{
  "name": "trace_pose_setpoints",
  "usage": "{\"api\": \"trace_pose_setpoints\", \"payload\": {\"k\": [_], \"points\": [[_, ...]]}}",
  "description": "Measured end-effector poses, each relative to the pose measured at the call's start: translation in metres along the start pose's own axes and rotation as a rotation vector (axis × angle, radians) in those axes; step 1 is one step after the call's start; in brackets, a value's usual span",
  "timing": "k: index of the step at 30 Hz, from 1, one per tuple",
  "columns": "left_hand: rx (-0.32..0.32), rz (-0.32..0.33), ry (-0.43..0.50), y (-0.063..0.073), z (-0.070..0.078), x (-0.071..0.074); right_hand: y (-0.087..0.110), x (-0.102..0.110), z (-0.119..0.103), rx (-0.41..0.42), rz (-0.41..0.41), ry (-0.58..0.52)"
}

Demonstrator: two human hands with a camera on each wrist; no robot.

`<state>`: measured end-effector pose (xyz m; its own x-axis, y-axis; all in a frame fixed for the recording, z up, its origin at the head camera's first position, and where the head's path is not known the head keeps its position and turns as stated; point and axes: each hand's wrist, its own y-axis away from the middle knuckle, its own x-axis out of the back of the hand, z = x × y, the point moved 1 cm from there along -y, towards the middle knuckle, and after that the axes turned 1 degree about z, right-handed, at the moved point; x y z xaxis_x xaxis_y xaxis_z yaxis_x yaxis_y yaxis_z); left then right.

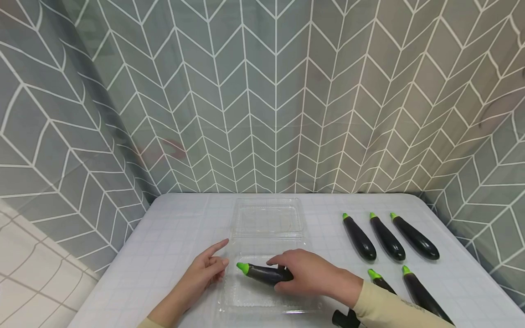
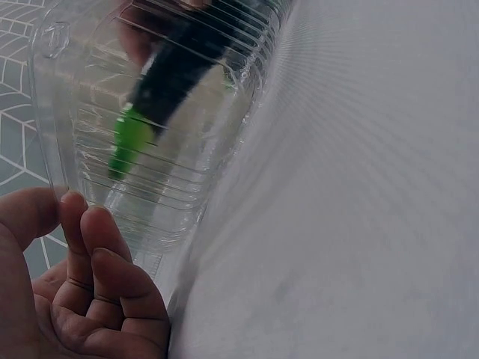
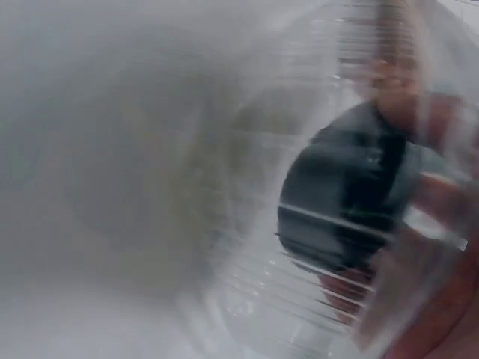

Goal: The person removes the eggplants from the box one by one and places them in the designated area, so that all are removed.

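A clear plastic clamshell container (image 1: 229, 306) lies opened out on the table, its lid (image 1: 268, 217) folded to the far side. My right hand (image 1: 309, 275) grips the thick end of a dark eggplant (image 1: 264, 274) inside the container's near half. The eggplant's bright green stem end (image 2: 129, 142) points left. At the container's left edge is my left hand (image 1: 205, 271); the left wrist view shows its thumb and fingertips pinching the clear rim (image 2: 56, 176). The right wrist view is blurred, with the eggplant's rounded end (image 3: 340, 191) seen through ribbed plastic.
Right of the container, three eggplants (image 1: 387, 239) lie in a back row. Nearer, one eggplant (image 1: 424, 291) lies beside another (image 1: 381, 281), both partly covered by the right sleeve (image 1: 393, 305). A black device (image 1: 345, 319) sits under the right wrist. Patterned curtains (image 1: 275, 114) hang behind the table.
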<state>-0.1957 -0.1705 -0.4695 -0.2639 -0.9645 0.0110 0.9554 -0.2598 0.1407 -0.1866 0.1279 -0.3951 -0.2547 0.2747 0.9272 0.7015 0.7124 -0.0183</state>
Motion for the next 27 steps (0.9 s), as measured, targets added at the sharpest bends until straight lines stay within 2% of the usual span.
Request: {"api": "trace_pose_setpoints", "payload": {"k": [7, 12, 23, 27], "points": [[0.006, 0.004, -0.023, -0.001, -0.003, 0.001, 0.006, 0.02, 0.001, 0.017, 0.125, -0.082], [0.0, -0.001, -0.023, -0.002, -0.004, 0.002, 0.019, 0.036, 0.01, -0.013, 0.198, -0.155], [-0.012, -0.003, -0.017, -0.001, -0.002, 0.001, 0.068, 0.063, 0.039, -0.221, 0.277, -0.195], [-0.009, 0.002, -0.02, -0.001, -0.003, 0.001, 0.085, 0.07, 0.048, -0.32, 0.302, -0.186]]}}
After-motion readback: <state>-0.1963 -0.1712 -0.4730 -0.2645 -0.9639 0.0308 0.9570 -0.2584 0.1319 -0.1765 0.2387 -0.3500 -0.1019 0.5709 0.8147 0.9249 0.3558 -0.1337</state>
